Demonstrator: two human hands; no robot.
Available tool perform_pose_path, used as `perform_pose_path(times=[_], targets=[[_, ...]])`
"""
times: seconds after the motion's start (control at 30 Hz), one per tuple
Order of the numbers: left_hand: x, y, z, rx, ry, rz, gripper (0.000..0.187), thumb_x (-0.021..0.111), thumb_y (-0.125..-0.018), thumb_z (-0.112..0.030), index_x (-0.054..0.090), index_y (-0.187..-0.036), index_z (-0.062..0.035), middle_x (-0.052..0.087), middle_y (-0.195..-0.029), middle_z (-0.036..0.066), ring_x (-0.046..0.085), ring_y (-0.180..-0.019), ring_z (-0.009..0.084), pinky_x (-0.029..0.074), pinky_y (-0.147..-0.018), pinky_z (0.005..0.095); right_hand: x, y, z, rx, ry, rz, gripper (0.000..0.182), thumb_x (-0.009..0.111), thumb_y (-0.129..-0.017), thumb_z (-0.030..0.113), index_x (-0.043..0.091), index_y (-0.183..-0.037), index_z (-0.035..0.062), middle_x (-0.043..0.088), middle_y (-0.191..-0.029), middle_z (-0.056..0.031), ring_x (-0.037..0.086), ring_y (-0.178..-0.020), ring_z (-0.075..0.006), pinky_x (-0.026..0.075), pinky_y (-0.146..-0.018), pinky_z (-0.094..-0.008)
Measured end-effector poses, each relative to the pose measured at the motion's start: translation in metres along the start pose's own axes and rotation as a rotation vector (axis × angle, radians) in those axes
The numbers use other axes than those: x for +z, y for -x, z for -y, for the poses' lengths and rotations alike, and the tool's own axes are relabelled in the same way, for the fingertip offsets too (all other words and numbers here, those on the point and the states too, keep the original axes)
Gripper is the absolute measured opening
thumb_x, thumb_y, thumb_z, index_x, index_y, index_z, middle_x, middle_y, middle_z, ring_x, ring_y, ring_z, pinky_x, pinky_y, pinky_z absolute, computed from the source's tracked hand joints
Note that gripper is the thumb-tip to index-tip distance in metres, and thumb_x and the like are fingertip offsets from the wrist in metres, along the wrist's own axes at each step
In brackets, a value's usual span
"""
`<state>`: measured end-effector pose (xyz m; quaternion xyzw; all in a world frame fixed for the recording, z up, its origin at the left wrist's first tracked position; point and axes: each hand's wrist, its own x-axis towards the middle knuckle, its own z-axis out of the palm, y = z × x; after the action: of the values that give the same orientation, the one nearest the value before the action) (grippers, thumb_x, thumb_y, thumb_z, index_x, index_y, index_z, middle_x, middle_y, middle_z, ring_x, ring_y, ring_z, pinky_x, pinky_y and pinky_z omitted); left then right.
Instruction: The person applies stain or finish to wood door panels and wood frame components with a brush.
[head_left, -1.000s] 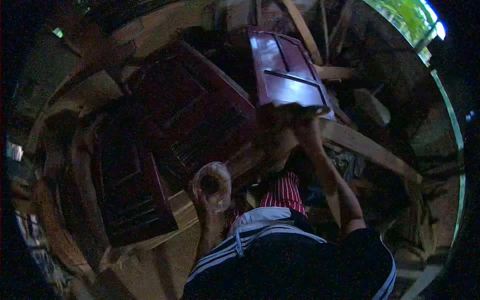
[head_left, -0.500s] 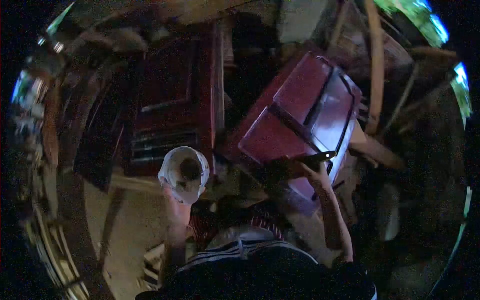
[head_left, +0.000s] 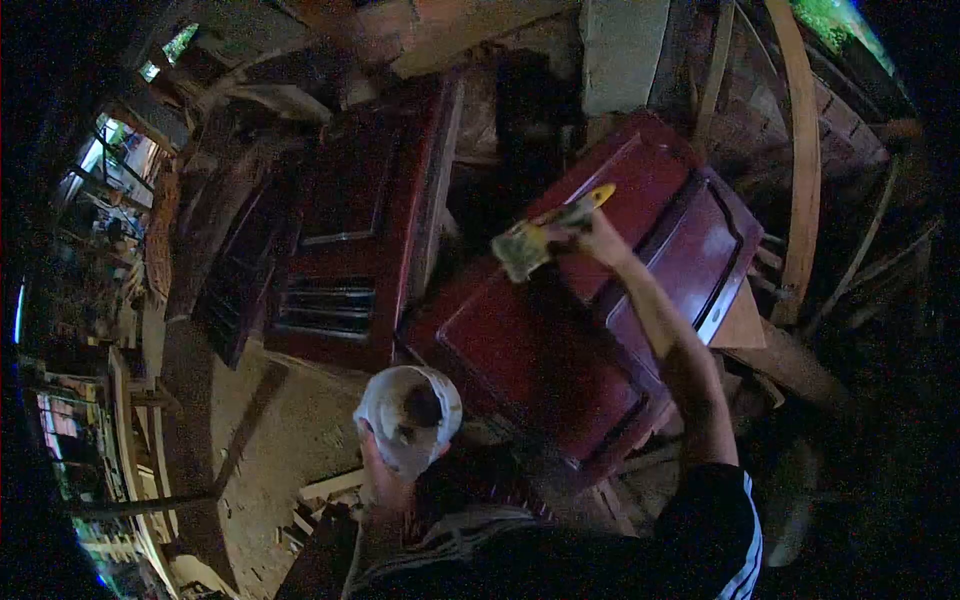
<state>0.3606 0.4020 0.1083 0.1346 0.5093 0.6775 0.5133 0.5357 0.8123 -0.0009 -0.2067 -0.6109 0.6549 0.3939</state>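
Observation:
A whitish plastic bucket [head_left: 445, 400], dark inside, rests in my left hand [head_left: 382, 472], whose fingers wrap its side and base. My right hand [head_left: 597, 238] grips a wide paintbrush [head_left: 521, 251] with a yellow handle tip. That brush is over the far-left edge of a dark red panelled door [head_left: 540, 345], which lies slanted in front of me. Glossy raised panels and dark grooves show on its face, with a pale reflection toward the right.
Another dark red door [head_left: 345, 210] with slats stands to the left. A curved wooden post [head_left: 803, 150] rises at the right. Wood scraps [head_left: 325, 500] lie on the dusty floor [head_left: 275, 430], and stacked boards [head_left: 130, 450] line the far left.
My right hand has carried the paintbrush from the door's right-hand part up and left to its far-left edge. The bucket appears lower and further right as the view has shifted.

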Motion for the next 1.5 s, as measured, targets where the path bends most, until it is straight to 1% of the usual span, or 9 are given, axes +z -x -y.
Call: perform_pose_path(times=[0.13,0.37,0.8,0.93,1.03,1.2,1.3,1.43,1.5], targets=[[-0.019,-0.003,0.011,-0.027,0.082,-0.108,0.074,0.039,-0.085,-0.063,0.020,-0.141,-0.0194,0.026,-0.142,0.011,0.036,-0.124,0.0360,0.044,-0.091,0.0560,-0.069,-0.051,0.050,0.196,0.073,0.062,0.059,0.061,-0.085,0.007,0.027,-0.133,0.0072,0.047,-0.125,-0.0177,0.057,-0.104,-0.0317,0.052,-0.083,-0.0531],[-0.034,0.005,0.037,-0.048,0.141,-0.196,0.070,0.040,-0.087,-0.060,0.024,-0.140,-0.0176,0.030,-0.139,0.012,0.038,-0.122,0.0347,0.044,-0.091,0.0539,-0.179,-0.093,0.057,0.281,-0.239,-0.080,0.049,0.053,-0.092,0.027,0.033,-0.132,0.0061,0.045,-0.125,-0.0208,0.049,-0.115,-0.0346,0.050,-0.083,-0.0546],[-0.034,0.011,0.049,-0.074,0.159,-0.280,0.063,0.040,-0.090,-0.055,0.030,-0.137,-0.0145,0.037,-0.134,0.013,0.042,-0.119,0.0322,0.044,-0.092,0.0499,-0.301,-0.163,-0.007,0.055,0.419,-0.703,0.034,0.064,-0.084,0.032,0.065,-0.094,0.0000,0.066,-0.087,-0.0119,0.065,-0.071,-0.0217,0.055,-0.060,-0.0341],[-0.033,0.008,0.044,-0.092,0.158,-0.277,0.061,0.040,-0.091,-0.053,0.032,-0.136,-0.0135,0.039,-0.133,0.013,0.043,-0.118,0.0314,0.044,-0.092,0.0487,-0.309,-0.119,-0.002,0.142,1.293,-0.844,0.027,0.066,-0.083,0.022,0.064,-0.093,-0.0037,0.066,-0.080,-0.0083,0.062,-0.065,-0.0191,0.052,-0.056,-0.0303],[-0.034,0.007,0.045,-0.093,0.175,-0.275,0.059,0.040,-0.091,-0.052,0.034,-0.135,-0.0127,0.040,-0.132,0.013,0.044,-0.117,0.0308,0.044,-0.092,0.0478,-0.438,-0.059,-0.067,-0.442,1.117,-0.725,0.023,0.066,-0.082,0.015,0.062,-0.090,-0.0065,0.064,-0.076,-0.0085,0.059,-0.060,-0.0184,0.053,-0.057,-0.0308],[0.006,0.008,0.033,-0.124,0.138,-0.366,0.056,0.036,-0.093,-0.051,0.038,-0.134,-0.0130,0.044,-0.131,0.012,0.043,-0.120,0.0311,0.041,-0.096,0.0472,-0.405,0.078,0.021,-0.114,-0.010,-1.247,0.016,0.065,-0.079,0.007,0.062,-0.091,-0.0032,0.062,-0.074,-0.0141,0.057,-0.059,-0.0189,0.054,-0.056,-0.0345],[0.035,0.006,0.010,-0.095,-0.016,-0.241,0.060,0.036,-0.091,-0.055,0.036,-0.135,-0.0129,0.043,-0.131,0.013,0.043,-0.120,0.0322,0.042,-0.096,0.0489,-0.376,0.130,0.054,-0.029,0.215,-1.180,0.018,0.065,-0.079,0.007,0.061,-0.094,-0.0035,0.063,-0.074,-0.0125,0.059,-0.059,-0.0179,0.053,-0.057,-0.0309],[0.014,0.007,0.008,-0.285,0.489,-0.156,0.067,0.040,-0.088,-0.057,0.026,-0.140,-0.0181,0.030,-0.141,0.014,0.038,-0.123,0.0402,0.040,-0.088,0.0644,-0.385,0.155,0.084,-0.591,1.879,-0.376,0.032,0.058,-0.079,0.010,0.059,-0.108,-0.0010,0.067,-0.084,-0.0118,0.064,-0.068,-0.0208,0.052,-0.062,-0.0291],[0.007,0.010,0.008,-0.318,0.891,-0.042,0.065,0.039,-0.089,-0.057,0.025,-0.140,-0.0199,0.029,-0.142,0.014,0.036,-0.124,0.0410,0.038,-0.088,0.0670,-0.331,0.149,0.083,-0.058,0.725,-0.692,0.030,0.065,-0.075,0.020,0.064,-0.099,0.0022,0.065,-0.082,-0.0130,0.061,-0.074,-0.0308,0.050,-0.067,-0.0375]])
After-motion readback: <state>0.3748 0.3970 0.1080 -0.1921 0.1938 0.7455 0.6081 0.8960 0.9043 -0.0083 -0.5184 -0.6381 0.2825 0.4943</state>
